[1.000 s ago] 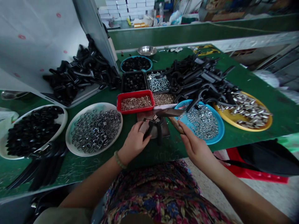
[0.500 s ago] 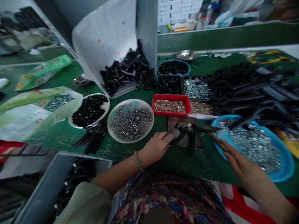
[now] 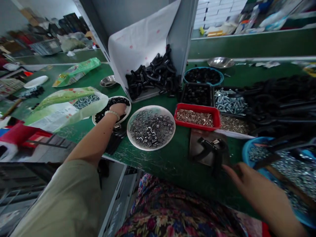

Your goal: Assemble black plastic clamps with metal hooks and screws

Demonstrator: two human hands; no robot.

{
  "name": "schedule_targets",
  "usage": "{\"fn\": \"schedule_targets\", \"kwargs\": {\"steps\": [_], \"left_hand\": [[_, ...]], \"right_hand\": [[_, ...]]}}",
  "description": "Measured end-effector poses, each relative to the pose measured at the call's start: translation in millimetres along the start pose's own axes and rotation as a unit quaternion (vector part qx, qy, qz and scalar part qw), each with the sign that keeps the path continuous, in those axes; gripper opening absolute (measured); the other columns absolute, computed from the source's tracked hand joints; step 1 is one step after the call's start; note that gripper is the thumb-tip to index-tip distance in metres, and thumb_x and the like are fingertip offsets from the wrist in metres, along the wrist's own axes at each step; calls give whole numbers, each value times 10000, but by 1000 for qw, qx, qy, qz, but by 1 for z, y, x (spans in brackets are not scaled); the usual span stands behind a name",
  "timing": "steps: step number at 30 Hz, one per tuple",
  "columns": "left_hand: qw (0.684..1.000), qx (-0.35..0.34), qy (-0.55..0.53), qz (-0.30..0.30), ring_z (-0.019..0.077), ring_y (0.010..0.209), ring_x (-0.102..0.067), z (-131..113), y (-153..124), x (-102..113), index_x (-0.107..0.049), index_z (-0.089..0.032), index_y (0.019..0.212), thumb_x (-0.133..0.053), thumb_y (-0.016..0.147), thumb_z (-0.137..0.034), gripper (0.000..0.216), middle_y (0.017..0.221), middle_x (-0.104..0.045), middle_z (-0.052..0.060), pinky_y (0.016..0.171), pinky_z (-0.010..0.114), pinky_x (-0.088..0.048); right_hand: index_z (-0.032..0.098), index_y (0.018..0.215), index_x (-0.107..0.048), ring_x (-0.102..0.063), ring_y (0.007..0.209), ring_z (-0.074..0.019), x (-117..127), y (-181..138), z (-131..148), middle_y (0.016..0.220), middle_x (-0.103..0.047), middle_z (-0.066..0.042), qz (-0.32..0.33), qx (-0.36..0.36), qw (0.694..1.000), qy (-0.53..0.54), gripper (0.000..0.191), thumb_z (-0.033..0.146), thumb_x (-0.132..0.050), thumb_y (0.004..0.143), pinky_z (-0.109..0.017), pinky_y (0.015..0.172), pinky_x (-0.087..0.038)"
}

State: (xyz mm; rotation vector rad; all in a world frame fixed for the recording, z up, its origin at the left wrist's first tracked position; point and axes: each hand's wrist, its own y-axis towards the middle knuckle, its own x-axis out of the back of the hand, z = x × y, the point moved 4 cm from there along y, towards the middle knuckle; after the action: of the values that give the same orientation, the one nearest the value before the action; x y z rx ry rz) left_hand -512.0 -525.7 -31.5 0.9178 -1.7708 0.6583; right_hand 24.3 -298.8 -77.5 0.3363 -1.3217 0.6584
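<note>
My left hand [image 3: 118,109] has reached out to the left and rests over the white bowl of small black parts [image 3: 98,122]; its fingers are turned down into the bowl and hidden from me. My right hand [image 3: 249,182] lies near the table's front edge with its fingers stretched toward the black tool [image 3: 211,151], which stands on a metal plate [image 3: 195,154]. The fingertips are at the plate's corner and hold nothing. Between my hands sits a white plate of metal rings [image 3: 150,126].
A red tray of small brass parts [image 3: 197,117], black trays of screws [image 3: 229,101] and a blue bowl of nuts [image 3: 283,164] stand to the right. Black handles [image 3: 154,77] are heaped against a grey divider. A plastic bag of screws [image 3: 65,105] lies at left.
My left hand let go of the black tool and swung left to the bowl of black parts. The view turned left. My right hand stayed by the plate.
</note>
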Motion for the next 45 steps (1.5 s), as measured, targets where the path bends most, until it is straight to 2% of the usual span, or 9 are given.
{"fn": "schedule_targets", "kwargs": {"steps": [4,8,12,16,21,26,34,40,45], "left_hand": [[999,2,-43,-7,112,728,-539,5,-12,1,-551,-103,581,-685,798,-70,257,530,-509,-44,937,305,-422],[979,12,-201,-29,87,689,-512,-8,-28,13,-604,-98,696,-654,812,-53,135,559,-545,-59,926,269,-423],[888,-15,-457,46,71,682,-574,-88,-74,-17,-646,-135,901,-652,831,-165,76,773,-656,-35,779,234,-505],[699,-47,-675,230,64,687,-607,-193,-148,-79,-671,-159,851,-787,695,-206,200,867,-673,-7,678,192,-529],[580,-30,-739,342,17,575,-542,-249,-192,-119,-677,-165,839,-827,662,-237,243,753,-626,-37,569,121,-492],[550,12,-755,357,7,574,-529,-254,-198,-127,-654,-179,836,-833,651,-205,259,888,-661,-31,575,128,-503],[548,17,-723,420,16,614,-521,-257,-209,-144,-627,-247,993,-794,707,-262,332,911,-595,-36,586,141,-487],[698,9,-643,315,44,665,-559,-237,-197,-148,-578,-250,1064,-769,704,-219,409,871,-575,-45,606,158,-474],[750,-74,-538,378,137,767,-639,-236,-239,-157,-606,-175,977,-607,844,-300,182,862,-654,44,724,269,-524]], "right_hand": [[229,725,-507,-616,466,-291,-22,24,34,492,-561,-47,34,10,998,-56,385,589,-438,843,-362,461,-409],[240,752,-446,-539,398,-198,-21,31,24,512,-549,2,22,-56,977,202,306,510,-589,754,-287,407,-354],[260,942,-432,-271,279,-68,-22,15,35,455,-418,120,91,-75,781,613,407,504,-679,730,-180,325,-179],[244,1044,-498,-138,285,-33,-19,-1,65,438,-343,135,146,-27,603,784,372,523,-604,821,-154,305,-139],[216,1003,-547,-93,288,-20,-22,-7,66,441,-339,132,174,-18,521,835,313,495,-581,864,-136,289,-134],[201,1020,-552,-89,302,-20,-21,-13,55,449,-353,131,171,-27,496,851,309,466,-598,867,-126,291,-129],[214,991,-538,-118,303,-24,-18,-11,54,442,-330,137,159,-42,550,819,311,496,-580,867,-131,298,-127],[209,1109,-623,-604,549,-146,43,-22,45,743,-680,-26,-57,46,891,449,339,434,-590,858,-234,468,-450],[182,1163,-630,-696,692,-255,41,-33,45,848,-732,-111,-96,98,979,150,361,390,-493,902,-341,604,-528]]}}
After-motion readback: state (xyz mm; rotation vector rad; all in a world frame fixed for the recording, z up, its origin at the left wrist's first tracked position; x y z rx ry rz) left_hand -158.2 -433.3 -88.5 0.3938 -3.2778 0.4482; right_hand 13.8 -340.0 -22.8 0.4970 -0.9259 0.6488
